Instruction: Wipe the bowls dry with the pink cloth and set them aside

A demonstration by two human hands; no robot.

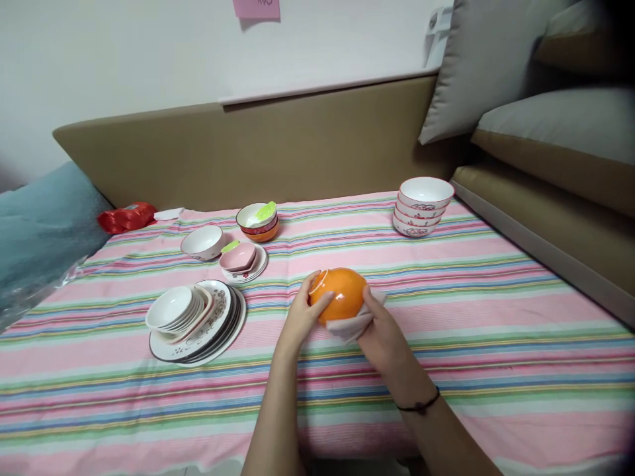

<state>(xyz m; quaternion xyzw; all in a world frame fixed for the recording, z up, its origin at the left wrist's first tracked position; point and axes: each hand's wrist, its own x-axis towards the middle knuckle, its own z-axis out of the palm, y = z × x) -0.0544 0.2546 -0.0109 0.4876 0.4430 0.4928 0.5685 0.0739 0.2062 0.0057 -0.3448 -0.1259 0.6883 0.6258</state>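
Note:
An orange bowl [342, 291], tipped on its side with its glossy outside toward me, is held above the striped cloth. My left hand [305, 311] grips it at the left, near the pale foot ring, with the thumb on the orange surface. A whitish cloth [350, 325] is bunched in my right hand [381, 330], which presses it against the bowl's lower right edge. Some of the right fingers are hidden behind the cloth and bowl. The bowl's inside faces away from me.
Stacked plates and small bowls [196, 324] stand at the left. Behind them are a white bowl [202, 242], pink dishes on small plates [239, 258] and a bowl stack with a green piece [258, 219]. White bowls [424, 205] are piled at back right, near cushions [560, 132].

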